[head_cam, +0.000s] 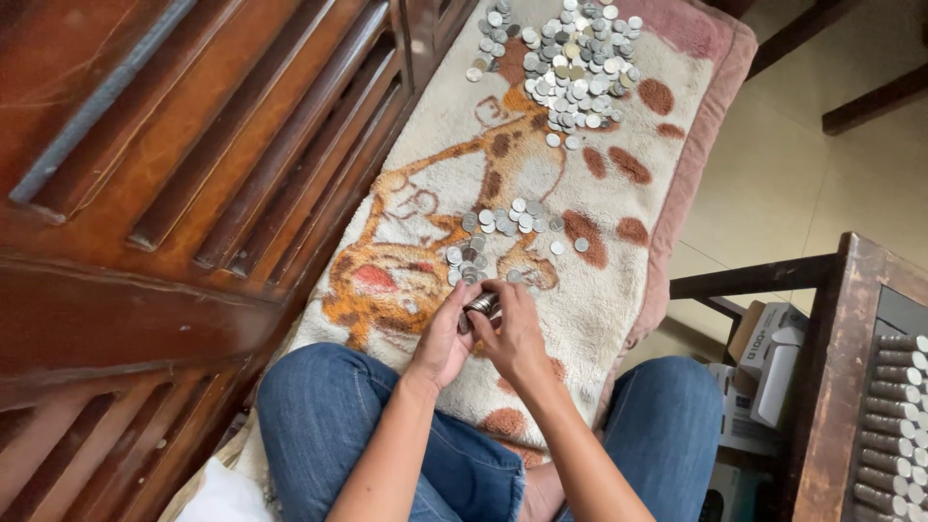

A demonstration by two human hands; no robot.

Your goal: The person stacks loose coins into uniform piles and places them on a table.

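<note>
Gripping a short stack of coins (480, 304) between them, your left hand (443, 338) and right hand (514, 333) are curled closed over the blanket (619, 280), just below scattered loose coins (503, 232).

The big coin pile (570, 63) at the far end of the blanket (619, 290) is cut by the picture's top edge. The coin stack (480, 305) is largely hidden between the left hand (443, 338) and right hand (514, 333). Coin faces are too small to tell. The rows of stacked coins (894, 425) on the side table (841, 387) run off the right edge.
</note>
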